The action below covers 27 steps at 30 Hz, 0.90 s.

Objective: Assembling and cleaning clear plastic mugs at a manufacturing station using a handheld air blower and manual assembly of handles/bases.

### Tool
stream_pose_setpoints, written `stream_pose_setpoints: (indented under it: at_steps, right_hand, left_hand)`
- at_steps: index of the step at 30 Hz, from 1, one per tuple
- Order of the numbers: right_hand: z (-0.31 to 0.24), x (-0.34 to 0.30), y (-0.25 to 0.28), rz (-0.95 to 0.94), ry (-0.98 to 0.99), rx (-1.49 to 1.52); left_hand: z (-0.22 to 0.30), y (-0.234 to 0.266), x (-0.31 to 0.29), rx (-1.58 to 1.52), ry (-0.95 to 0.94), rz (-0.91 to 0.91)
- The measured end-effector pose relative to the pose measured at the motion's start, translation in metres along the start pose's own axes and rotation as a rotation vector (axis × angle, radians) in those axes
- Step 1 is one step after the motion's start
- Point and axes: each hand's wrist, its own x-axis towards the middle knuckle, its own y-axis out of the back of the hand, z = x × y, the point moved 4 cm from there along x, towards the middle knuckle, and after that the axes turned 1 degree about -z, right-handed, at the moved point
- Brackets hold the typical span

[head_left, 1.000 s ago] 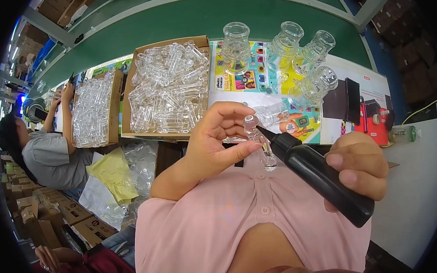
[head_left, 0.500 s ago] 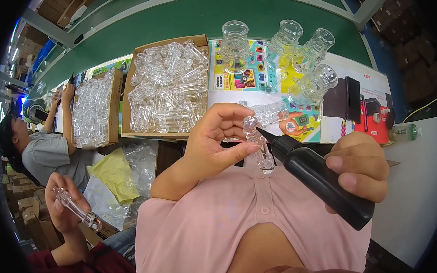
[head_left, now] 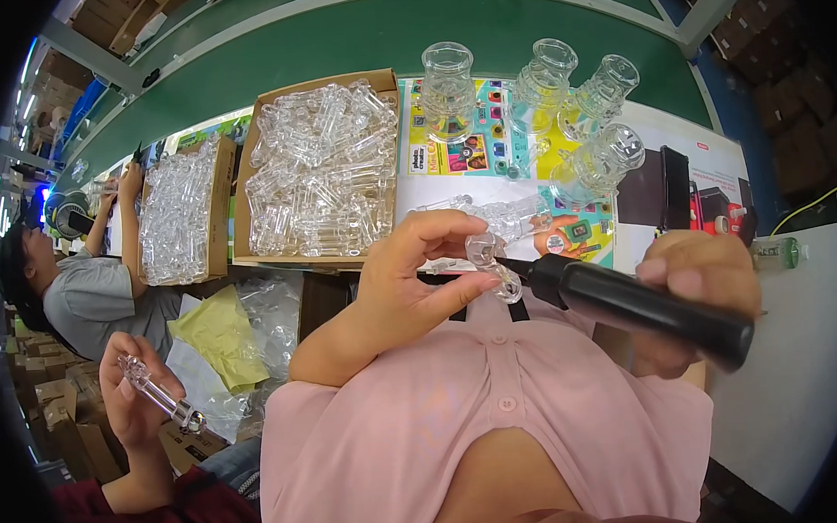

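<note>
Between thumb and fingers, my left hand point(head_left: 419, 276) pinches a small clear glass tube piece point(head_left: 490, 261) in front of my chest. My right hand point(head_left: 704, 289) is wrapped round a black squeeze bottle point(head_left: 643, 305), tilted so that its thin nozzle points left. The nozzle tip is at the glass piece; whether it touches cannot be made out. Just beyond my left hand, several clear glass pieces point(head_left: 511, 217) lie on the printed sheet point(head_left: 443, 189).
A cardboard box point(head_left: 241, 209) full of clear glass tubes stands beyond my left hand, with a second box point(head_left: 217, 210) to its left. Several glass vessels point(head_left: 447, 89) stand at the back right. A co-worker's hand point(head_left: 132, 395) at left holds a glass tube point(head_left: 165, 398). Another person point(head_left: 94, 297) sits farther off.
The black bottle has swung closer to level, its base rising to the right. The glass piece has turned in my left hand. The nearby co-worker's hand has shifted slightly.
</note>
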Motion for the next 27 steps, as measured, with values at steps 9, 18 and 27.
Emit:
stream_pose_setpoints:
  at_steps: [9, 18, 27]
  right_hand:
    - [0.048, -0.034, 0.001, 0.403, -0.567, 0.231]
    - [0.101, -0.098, 0.034, 1.112, -0.630, 0.998]
    - [0.162, -0.213, 0.096, 1.267, -0.624, 1.026]
  left_hand:
    - [0.000, -0.007, 0.003, -0.336, 0.039, -0.020]
    - [-0.003, -0.024, 0.017, -0.742, 0.384, -0.171]
    - [-0.049, -0.025, 0.020, -0.753, 0.476, 0.063]
